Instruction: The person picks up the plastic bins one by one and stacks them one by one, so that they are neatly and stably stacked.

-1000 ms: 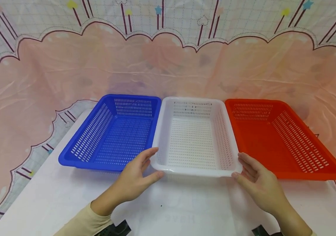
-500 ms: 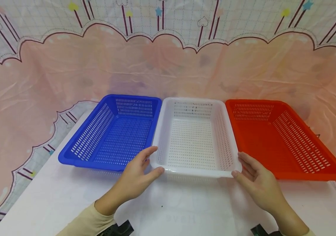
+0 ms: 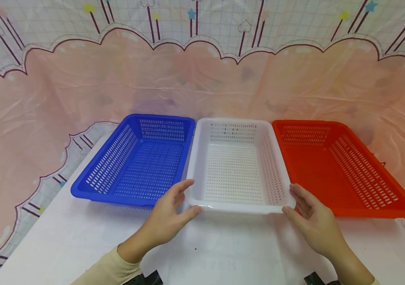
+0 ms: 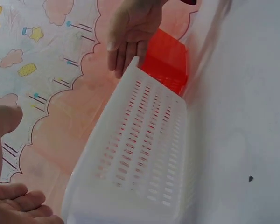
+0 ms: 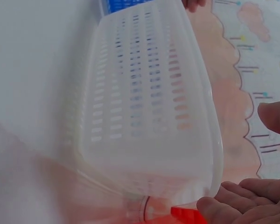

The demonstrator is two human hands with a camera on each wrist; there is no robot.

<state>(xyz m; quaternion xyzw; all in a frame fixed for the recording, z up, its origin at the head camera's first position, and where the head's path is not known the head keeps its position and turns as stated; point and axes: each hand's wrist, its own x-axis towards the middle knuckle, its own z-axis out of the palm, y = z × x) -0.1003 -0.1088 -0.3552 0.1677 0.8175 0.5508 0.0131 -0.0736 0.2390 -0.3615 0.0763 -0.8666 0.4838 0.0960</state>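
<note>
A white plastic basket (image 3: 232, 174) with slotted walls stands in the middle of a row of three, nothing inside it. At its near left corner is my left hand (image 3: 167, 217), fingers along the side and thumb by the front rim. My right hand (image 3: 314, 225) sits at the near right corner in much the same way, fingertips right at the rim. Both wrist views show the fingers relaxed and fairly straight, the thumbs held apart from the basket. To the left lies a blue basket (image 3: 149, 170); to the right, a red basket (image 3: 316, 170).
The baskets rest on a white table (image 3: 238, 253), which bears a small dark speck (image 3: 195, 249). Behind them hangs a pink patterned cloth (image 3: 202, 87). Both neighbouring baskets stand close against the white one's sides.
The white basket has shifted slightly to the right, and a thin gap shows beside the blue basket. Both hands have moved a little to the right with it.
</note>
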